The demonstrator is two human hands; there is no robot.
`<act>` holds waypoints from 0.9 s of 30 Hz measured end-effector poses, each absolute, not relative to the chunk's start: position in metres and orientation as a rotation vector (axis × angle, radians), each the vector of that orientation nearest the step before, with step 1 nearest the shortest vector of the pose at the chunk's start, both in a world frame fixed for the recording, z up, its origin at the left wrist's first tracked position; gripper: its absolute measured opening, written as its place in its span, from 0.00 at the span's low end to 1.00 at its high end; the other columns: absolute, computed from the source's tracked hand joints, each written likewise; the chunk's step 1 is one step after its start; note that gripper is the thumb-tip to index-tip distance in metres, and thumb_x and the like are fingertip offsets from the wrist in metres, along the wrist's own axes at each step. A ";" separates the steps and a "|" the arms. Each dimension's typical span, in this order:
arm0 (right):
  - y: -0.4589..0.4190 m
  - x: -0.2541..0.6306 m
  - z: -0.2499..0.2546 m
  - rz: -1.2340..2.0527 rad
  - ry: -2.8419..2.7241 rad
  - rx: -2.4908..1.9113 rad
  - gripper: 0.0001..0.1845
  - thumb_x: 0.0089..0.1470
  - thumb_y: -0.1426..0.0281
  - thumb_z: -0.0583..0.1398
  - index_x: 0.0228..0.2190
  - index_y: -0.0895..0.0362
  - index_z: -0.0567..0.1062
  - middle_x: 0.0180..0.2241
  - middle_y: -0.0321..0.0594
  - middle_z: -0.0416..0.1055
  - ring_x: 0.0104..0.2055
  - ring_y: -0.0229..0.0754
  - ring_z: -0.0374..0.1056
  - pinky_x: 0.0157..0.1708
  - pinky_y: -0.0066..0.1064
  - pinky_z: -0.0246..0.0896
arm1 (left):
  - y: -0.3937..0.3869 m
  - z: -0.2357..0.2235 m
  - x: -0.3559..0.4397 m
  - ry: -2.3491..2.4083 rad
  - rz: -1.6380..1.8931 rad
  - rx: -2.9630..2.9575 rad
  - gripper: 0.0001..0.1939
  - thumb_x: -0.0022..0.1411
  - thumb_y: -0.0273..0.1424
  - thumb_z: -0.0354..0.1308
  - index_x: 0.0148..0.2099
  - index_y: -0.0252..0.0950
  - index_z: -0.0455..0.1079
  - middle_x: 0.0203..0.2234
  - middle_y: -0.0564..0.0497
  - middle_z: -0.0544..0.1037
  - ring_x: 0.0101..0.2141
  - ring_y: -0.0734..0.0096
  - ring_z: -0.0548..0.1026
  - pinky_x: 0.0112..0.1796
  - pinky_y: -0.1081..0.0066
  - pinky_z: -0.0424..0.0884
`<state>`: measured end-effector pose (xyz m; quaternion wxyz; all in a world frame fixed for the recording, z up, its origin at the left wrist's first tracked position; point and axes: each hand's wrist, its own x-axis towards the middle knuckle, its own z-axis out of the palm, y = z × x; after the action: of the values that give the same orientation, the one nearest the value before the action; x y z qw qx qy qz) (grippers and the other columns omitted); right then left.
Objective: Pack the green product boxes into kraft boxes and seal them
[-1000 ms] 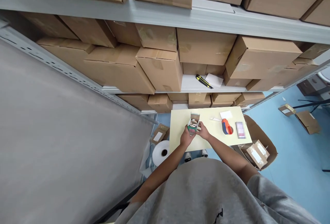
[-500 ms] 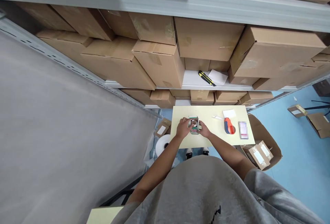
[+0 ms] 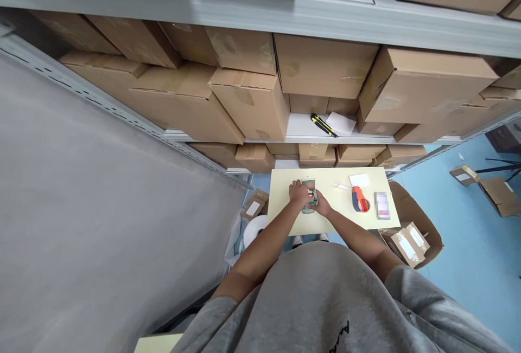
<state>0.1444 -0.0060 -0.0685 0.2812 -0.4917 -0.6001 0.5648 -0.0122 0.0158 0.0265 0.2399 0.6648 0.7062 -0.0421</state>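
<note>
A small green and brown box (image 3: 309, 184) lies on the pale yellow table (image 3: 337, 217). My left hand (image 3: 300, 194) rests on top of it with fingers pressed down on its lid. My right hand (image 3: 321, 205) grips the box from the near right side. Most of the box is hidden under both hands.
An orange and blue tape dispenser (image 3: 359, 199), a white card (image 3: 359, 180) and a small packet (image 3: 381, 205) lie on the table's right part. A yellow utility knife (image 3: 322, 125) sits on the shelf among cardboard boxes. An open carton (image 3: 411, 231) and a white roll (image 3: 253, 231) stand on the floor.
The box's brown flap stood open a second ago; it is now folded down under my left hand. Both hands moved slightly away from me with the box.
</note>
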 end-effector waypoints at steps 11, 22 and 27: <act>0.000 0.143 -0.055 1.346 -1.798 -1.413 0.34 0.43 0.65 0.76 0.53 0.53 0.76 0.54 0.42 0.76 0.56 0.54 0.73 0.59 0.47 0.70 | -0.018 0.050 -0.036 1.858 0.343 1.875 0.14 0.58 0.34 0.72 0.45 0.35 0.79 0.57 0.36 0.75 0.57 0.43 0.74 0.51 0.59 0.75; 0.001 0.134 -0.028 1.066 -2.104 -1.564 0.27 0.45 0.68 0.76 0.46 0.50 0.75 0.48 0.37 0.75 0.52 0.49 0.72 0.46 0.35 0.67 | -0.015 0.072 -0.046 1.920 0.245 2.028 0.21 0.53 0.40 0.76 0.47 0.37 0.84 0.58 0.34 0.78 0.63 0.36 0.68 0.60 0.50 0.68; -0.008 0.134 -0.036 1.078 -2.083 -1.609 0.27 0.45 0.69 0.76 0.46 0.52 0.73 0.48 0.36 0.73 0.48 0.46 0.73 0.43 0.34 0.67 | -0.009 0.068 -0.038 1.914 0.128 1.979 0.22 0.49 0.36 0.77 0.46 0.33 0.83 0.58 0.31 0.77 0.61 0.36 0.70 0.58 0.51 0.70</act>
<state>0.1341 -0.0079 -0.0358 0.1481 -0.5593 -0.7244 0.3747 -0.0377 -0.0094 0.0684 0.1916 0.7048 0.6815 0.0456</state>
